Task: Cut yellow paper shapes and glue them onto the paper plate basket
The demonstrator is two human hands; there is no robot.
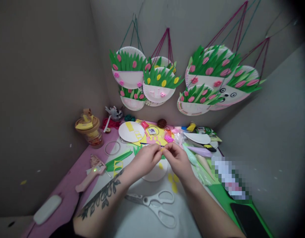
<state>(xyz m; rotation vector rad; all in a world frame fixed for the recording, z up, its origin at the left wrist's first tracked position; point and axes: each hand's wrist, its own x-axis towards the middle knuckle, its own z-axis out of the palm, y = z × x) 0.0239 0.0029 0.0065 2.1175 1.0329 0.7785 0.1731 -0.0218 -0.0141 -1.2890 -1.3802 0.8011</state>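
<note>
My left hand (pixel 150 158) and my right hand (pixel 176 157) meet fingertip to fingertip, both closed in a pinch. Between them shows a bit of a small yellow paper piece (pixel 163 149), mostly covered by the fingers. Under the hands lies a white paper plate (pixel 154 173) with green paper grass (pixel 137 150) along its far edge. Several yellow paper cut-outs (pixel 174 185) rest just right of the plate. Nearer to me, white-handled scissors (pixel 158 204) lie partly open on the table.
A pink glue gun (pixel 93 173) with a lit green light lies left, near green paper strips (pixel 119 160). A lidded cup (pixel 90 130) stands behind it. Piping bags (pixel 198 152) and a phone (pixel 250 219) lie right. Decorated paper plates (pixel 158 91) hang from strings on the wall.
</note>
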